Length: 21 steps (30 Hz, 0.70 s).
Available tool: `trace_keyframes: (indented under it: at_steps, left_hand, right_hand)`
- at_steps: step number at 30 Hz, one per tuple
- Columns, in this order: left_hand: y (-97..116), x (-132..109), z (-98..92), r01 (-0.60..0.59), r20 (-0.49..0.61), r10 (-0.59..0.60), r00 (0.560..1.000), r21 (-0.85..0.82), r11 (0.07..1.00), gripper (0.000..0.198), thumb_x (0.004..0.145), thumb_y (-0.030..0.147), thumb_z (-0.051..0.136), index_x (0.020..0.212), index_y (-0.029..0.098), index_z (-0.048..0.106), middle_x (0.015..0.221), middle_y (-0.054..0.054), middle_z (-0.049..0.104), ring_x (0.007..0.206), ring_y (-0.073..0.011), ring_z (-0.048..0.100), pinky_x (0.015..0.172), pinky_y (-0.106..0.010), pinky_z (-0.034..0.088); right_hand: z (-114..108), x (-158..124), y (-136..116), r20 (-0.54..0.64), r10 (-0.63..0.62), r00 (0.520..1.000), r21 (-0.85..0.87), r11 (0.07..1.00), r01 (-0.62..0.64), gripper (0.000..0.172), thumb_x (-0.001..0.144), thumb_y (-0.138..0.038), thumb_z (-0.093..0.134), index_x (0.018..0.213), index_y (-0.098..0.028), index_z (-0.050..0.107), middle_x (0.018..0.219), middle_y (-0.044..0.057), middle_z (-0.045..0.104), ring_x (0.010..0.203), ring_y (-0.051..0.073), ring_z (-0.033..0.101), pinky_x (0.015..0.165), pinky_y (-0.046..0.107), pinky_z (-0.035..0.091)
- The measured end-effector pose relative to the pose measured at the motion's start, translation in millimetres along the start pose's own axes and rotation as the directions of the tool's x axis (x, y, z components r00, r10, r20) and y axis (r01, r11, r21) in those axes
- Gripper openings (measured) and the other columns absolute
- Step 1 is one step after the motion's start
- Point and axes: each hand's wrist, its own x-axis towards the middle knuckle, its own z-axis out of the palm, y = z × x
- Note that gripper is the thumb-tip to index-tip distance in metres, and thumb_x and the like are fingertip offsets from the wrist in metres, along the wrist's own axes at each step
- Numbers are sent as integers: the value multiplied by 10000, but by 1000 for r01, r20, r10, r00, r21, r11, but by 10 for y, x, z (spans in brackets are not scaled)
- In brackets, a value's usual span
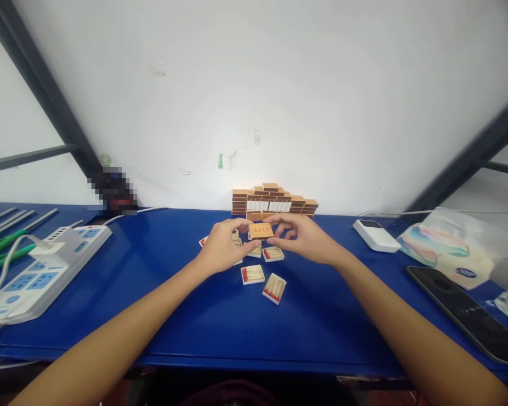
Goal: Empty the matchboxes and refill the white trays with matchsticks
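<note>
An orange matchbox (261, 230) is held level between my two hands, its printed face up. At its left end are the fingertips of my left hand (220, 247), closed on it. My right hand (303, 239) pinches the right end between thumb and fingers. Just behind stands a stepped stack of matchboxes (298, 204) with a row of white pieces upright in its middle. Below my hands lie open trays of red-tipped matches, among them a near tray (253, 274), a slanted tray (274, 288) and a tray by my right thumb (273, 254). My left hand partly hides several others.
The blue table (186, 332) meets a white wall behind the stack. At left are a power strip (46, 279) and green-handled tools (2, 251). To the right lie a white device (376, 235), a tissue pack (444, 248) and a phone (461, 310).
</note>
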Motion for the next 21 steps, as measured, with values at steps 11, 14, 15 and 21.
trace_keyframes:
  at_steps: [11,14,15,21]
  left_hand:
    - [-84,27,-80,6,-120,-7,993,-7,1000,368,807,385,819,1125,222,733,1037,-34,789,918,-209,733,859,-352,585]
    - [-77,10,-76,24,-104,-22,994,18,1000,367,804,400,824,1113,219,748,1009,-36,792,877,-212,730,813,-339,577]
    - [-67,3,-73,26,-92,-23,996,30,999,356,811,405,818,1107,219,752,997,-35,793,855,-210,727,791,-332,570]
    - [-24,-13,-65,41,-61,-36,997,87,995,415,801,458,831,1138,226,760,1026,-40,799,833,-219,726,764,-332,554]
  right_hand:
    - [49,57,52,-191,96,977,263,964,-44,489,837,-502,778,1180,-213,584,1080,84,690,756,170,680,566,288,576]
    - [191,53,-7,-56,164,985,385,914,-130,455,853,-538,756,1130,-206,613,912,41,690,627,144,664,496,261,539]
    - [237,46,-34,1,178,984,410,898,-163,466,853,-544,756,1147,-211,612,874,29,689,591,140,659,480,257,528]
    - [292,29,-53,13,229,973,415,884,-214,433,836,-596,756,927,-183,662,586,-15,624,491,126,601,456,231,477]
